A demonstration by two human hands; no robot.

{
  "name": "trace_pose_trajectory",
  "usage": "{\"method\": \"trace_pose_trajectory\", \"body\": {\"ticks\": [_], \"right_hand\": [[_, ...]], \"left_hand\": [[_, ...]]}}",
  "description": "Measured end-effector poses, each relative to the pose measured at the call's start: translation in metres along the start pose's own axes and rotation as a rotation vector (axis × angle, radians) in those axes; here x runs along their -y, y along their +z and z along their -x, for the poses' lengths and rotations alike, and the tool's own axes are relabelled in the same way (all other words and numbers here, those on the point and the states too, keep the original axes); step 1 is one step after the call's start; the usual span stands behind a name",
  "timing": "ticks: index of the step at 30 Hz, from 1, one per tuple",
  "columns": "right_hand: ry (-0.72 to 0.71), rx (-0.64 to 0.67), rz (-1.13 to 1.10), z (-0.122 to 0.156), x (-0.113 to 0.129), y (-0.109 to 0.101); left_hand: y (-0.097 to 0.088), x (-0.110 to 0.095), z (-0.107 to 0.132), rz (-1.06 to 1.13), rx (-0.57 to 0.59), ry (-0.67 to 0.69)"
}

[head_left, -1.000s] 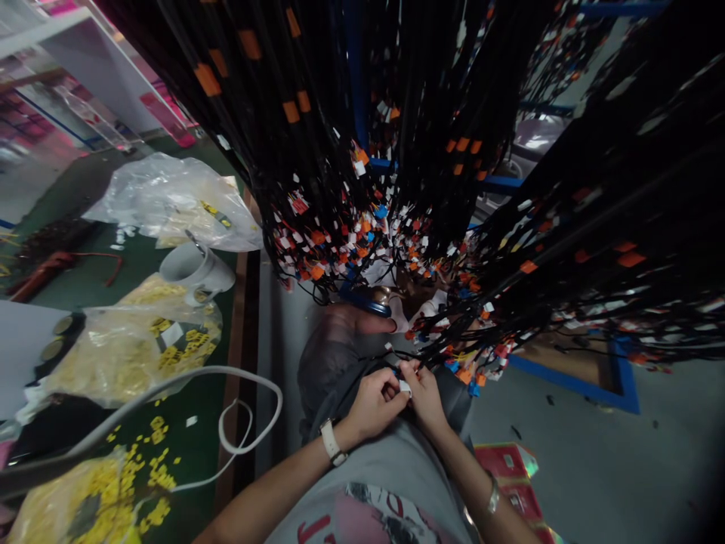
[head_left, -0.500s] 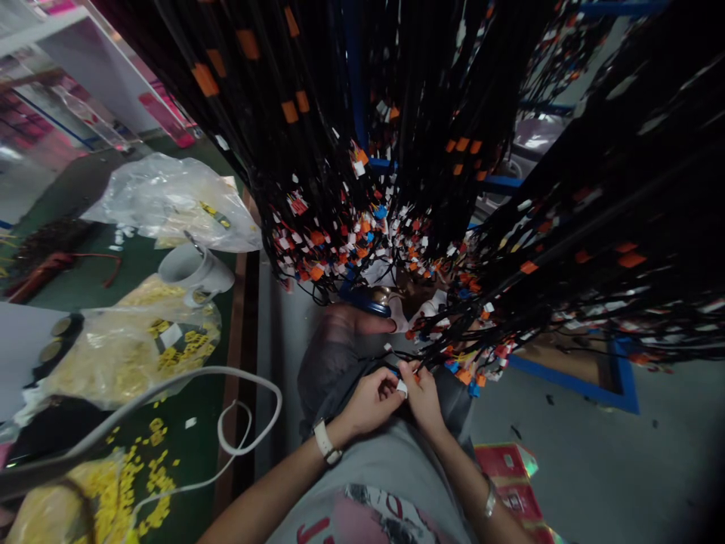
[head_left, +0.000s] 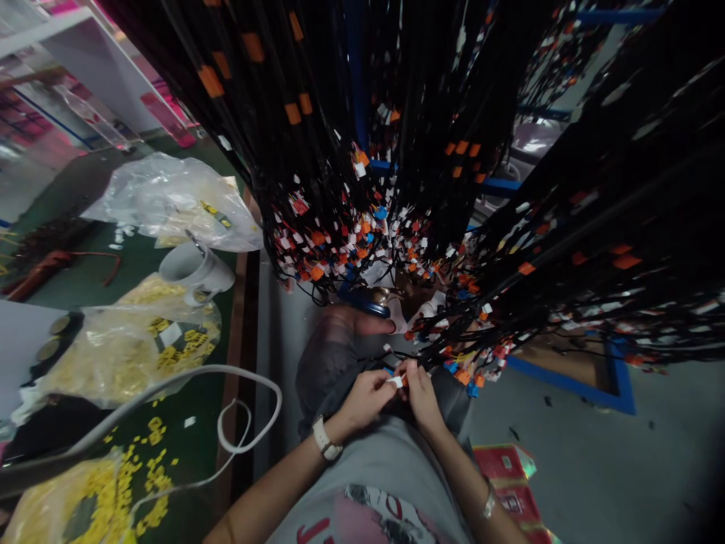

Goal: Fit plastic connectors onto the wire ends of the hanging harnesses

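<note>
The left hand (head_left: 362, 400) pinches a small white plug (head_left: 397, 382) between thumb and fingers, over the person's lap. The right hand (head_left: 422, 397) is just beside it, fingers curled by the plug; whether they grip a wire is too small to tell. In front hang thick bunches of black cables (head_left: 317, 136) ending in white, orange, red and blue plugs. On the green table (head_left: 198, 468) to the left, a grey mug (head_left: 214, 276) holds something thin that leans on its rim. A clear bag (head_left: 102, 355) beside it contains yellow pieces; a nearer bag (head_left: 42, 502) also has them, with loose yellow pieces (head_left: 152, 483) scattered alongside. Beyond the mug lies another clear bag (head_left: 170, 189), its contents hard to make out.
</note>
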State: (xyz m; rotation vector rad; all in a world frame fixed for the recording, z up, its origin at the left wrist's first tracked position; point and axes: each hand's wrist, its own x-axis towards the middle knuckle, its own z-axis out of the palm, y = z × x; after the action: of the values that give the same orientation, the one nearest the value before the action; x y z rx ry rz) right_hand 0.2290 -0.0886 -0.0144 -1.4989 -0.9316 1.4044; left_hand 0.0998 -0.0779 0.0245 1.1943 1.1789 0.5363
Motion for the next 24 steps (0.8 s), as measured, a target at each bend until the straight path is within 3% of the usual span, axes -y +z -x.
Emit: {"method": "trace_pose_trajectory", "body": {"ticks": [3, 9, 13, 17, 21, 24], "right_hand": [[0.045, -0.018, -0.031, 0.003, 0.002, 0.002], [0.076, -0.043, 0.019, 0.005, -0.009, -0.012], [0.083, -0.120, 0.048, 0.000, -0.015, -0.035], [-0.024, -0.318, -0.011, -0.012, -0.007, -0.054], [-0.141, -0.411, -0.105, -0.025, 0.005, -0.056], [-0.191, -0.389, -0.188, -0.030, 0.010, -0.053]], "left_hand": [[-0.009, -0.005, -0.001, 0.134, -0.034, -0.029], [-0.032, -0.012, 0.006, 0.097, -0.018, 0.119], [-0.043, -0.013, 0.017, 0.138, 0.089, 0.170], [-0.044, -0.027, 0.030, -0.037, 0.256, 0.279], [-0.038, -0.045, 0.035, -0.115, 0.415, 0.398], [-0.037, -0.053, 0.037, -0.094, 0.490, 0.408]]}}
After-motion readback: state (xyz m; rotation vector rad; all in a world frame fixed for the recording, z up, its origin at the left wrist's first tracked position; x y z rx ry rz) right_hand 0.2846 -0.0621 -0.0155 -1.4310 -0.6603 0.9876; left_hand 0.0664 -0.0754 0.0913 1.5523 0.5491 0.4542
